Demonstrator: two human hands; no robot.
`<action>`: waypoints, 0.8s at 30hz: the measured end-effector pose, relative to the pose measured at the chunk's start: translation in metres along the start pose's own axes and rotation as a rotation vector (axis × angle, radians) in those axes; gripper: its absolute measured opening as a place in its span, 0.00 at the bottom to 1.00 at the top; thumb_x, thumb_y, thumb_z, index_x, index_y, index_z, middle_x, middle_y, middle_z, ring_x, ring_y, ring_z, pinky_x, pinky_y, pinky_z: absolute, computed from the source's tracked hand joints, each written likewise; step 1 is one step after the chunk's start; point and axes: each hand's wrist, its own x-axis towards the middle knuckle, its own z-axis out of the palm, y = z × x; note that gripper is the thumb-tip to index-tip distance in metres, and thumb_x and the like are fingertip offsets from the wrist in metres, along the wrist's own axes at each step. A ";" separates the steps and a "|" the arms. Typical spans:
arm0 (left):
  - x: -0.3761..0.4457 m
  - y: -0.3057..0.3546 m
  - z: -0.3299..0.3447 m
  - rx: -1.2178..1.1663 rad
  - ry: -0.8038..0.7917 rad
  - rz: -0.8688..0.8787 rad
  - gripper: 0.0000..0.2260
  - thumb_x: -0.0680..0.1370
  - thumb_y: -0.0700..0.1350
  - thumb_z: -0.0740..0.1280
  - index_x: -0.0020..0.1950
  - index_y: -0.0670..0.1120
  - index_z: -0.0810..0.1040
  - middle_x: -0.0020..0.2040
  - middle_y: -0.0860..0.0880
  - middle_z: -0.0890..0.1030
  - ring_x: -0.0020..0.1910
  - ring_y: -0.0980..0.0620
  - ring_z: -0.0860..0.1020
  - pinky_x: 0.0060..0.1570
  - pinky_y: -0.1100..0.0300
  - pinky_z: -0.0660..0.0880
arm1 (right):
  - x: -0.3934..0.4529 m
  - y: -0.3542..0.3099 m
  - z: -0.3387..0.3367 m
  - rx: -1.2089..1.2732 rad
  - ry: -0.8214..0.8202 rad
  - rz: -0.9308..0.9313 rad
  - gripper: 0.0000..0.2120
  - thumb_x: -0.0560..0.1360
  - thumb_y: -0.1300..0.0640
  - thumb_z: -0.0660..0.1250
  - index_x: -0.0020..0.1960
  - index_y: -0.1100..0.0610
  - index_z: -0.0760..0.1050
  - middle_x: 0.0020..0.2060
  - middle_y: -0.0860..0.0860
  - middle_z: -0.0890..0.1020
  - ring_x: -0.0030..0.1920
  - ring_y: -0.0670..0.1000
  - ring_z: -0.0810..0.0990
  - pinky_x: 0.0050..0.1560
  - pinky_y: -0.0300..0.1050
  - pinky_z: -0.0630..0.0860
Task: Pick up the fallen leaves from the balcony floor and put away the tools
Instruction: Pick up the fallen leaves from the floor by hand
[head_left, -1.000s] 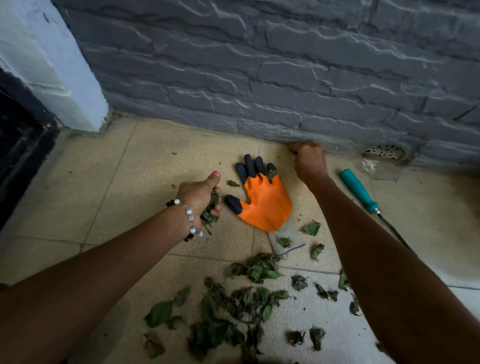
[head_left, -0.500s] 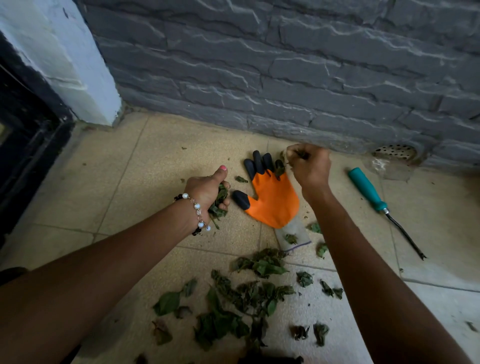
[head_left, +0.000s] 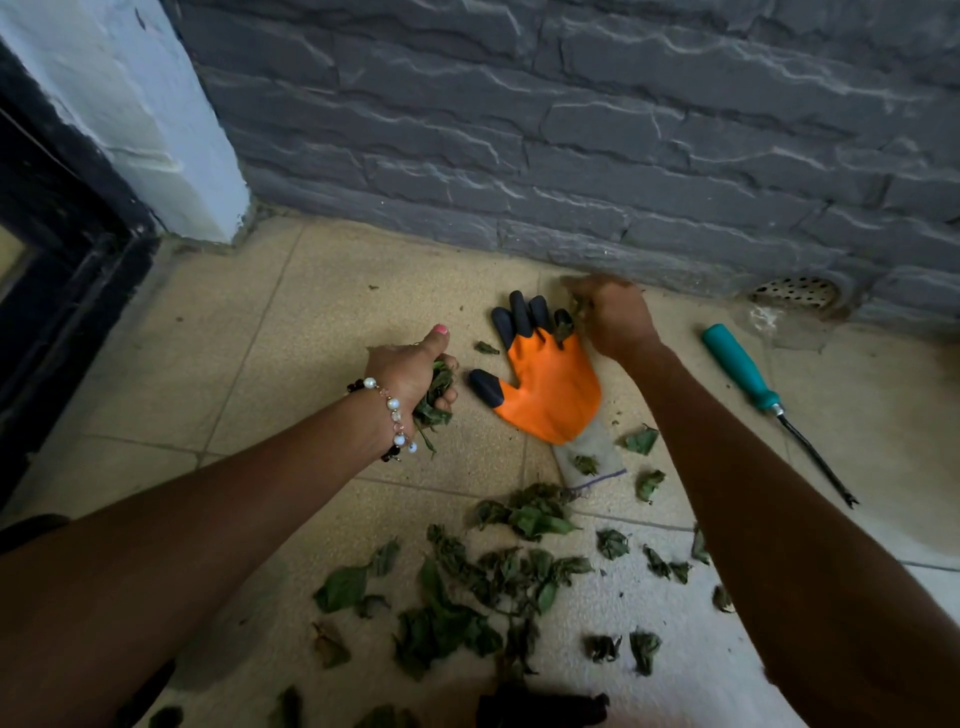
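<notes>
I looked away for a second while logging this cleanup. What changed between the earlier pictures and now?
The right hand lifted from the floor by the wall, then came down at the orange glove's fingertips, pinching leaf bits. The left hand kept gripping its bunch of leaves. Glove, teal-handled tool and scattered leaves stayed put.

right hand (head_left: 613, 317) dropped to the glove's fingertips (head_left: 540, 317) (pinching leaf bits).

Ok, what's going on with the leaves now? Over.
Left hand grips a bunch of leaves. Right hand pinching at glove fingertips. Big leaf pile on floor; tool untouched.
</notes>
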 end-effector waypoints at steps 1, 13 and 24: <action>0.000 0.001 0.000 0.002 -0.001 0.003 0.18 0.79 0.52 0.66 0.36 0.40 0.75 0.27 0.45 0.74 0.19 0.52 0.71 0.19 0.67 0.66 | 0.000 0.001 0.002 -0.042 0.006 -0.003 0.33 0.74 0.29 0.52 0.68 0.51 0.64 0.70 0.51 0.65 0.69 0.54 0.63 0.65 0.53 0.63; 0.000 -0.001 -0.013 -0.006 0.028 0.020 0.19 0.79 0.52 0.66 0.34 0.40 0.75 0.26 0.45 0.74 0.19 0.51 0.71 0.19 0.67 0.66 | 0.004 0.054 -0.055 0.530 0.091 0.380 0.06 0.71 0.65 0.73 0.48 0.60 0.83 0.42 0.52 0.83 0.42 0.51 0.81 0.50 0.47 0.80; -0.004 0.001 -0.017 -0.004 0.030 0.011 0.18 0.79 0.53 0.67 0.36 0.40 0.75 0.28 0.45 0.74 0.19 0.52 0.71 0.19 0.66 0.66 | 0.025 0.098 0.102 0.013 0.008 -0.059 0.27 0.70 0.27 0.51 0.59 0.43 0.67 0.51 0.44 0.66 0.57 0.53 0.66 0.49 0.55 0.66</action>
